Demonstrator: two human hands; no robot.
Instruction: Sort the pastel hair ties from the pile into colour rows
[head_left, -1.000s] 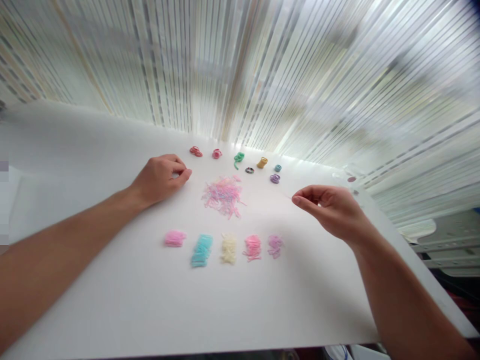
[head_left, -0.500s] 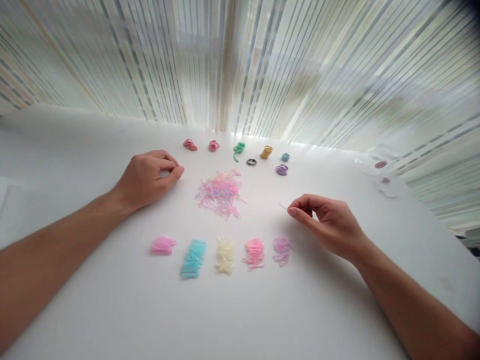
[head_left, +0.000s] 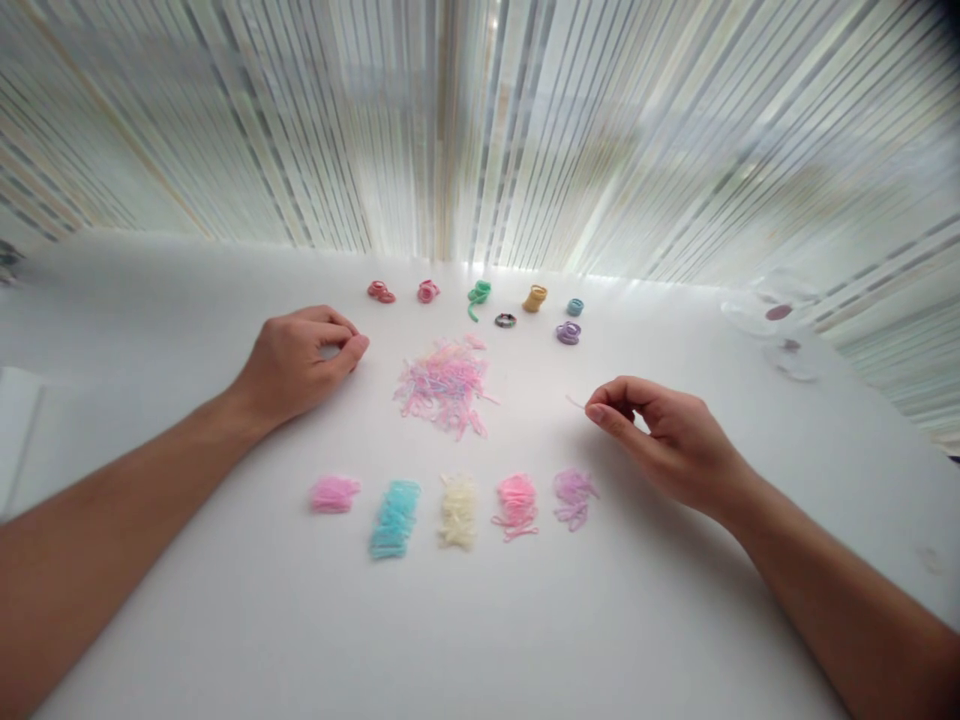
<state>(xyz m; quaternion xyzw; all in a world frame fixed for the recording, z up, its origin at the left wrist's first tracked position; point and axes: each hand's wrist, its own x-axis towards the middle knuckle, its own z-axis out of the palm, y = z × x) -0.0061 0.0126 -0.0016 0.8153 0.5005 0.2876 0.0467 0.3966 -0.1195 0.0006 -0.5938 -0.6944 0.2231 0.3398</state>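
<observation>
Head view: the right hand (head_left: 664, 430) pinches a thin pale band (head_left: 575, 402) right of the mixed pile (head_left: 446, 385); the left hand (head_left: 304, 360) is curled closed, contents indiscernible. Five coloured bundles (head_left: 457, 512) lie nearer, coiled ties (head_left: 535, 299) beyond, striped curtain (head_left: 409, 140) behind.

Since the first picture, the right grip (head_left: 664, 430), with its thin pale band (head_left: 575, 402), has moved left and nearer, closer to the purple bands (head_left: 575, 498); more of the far-right clear plastic pieces (head_left: 778, 313) shows
</observation>
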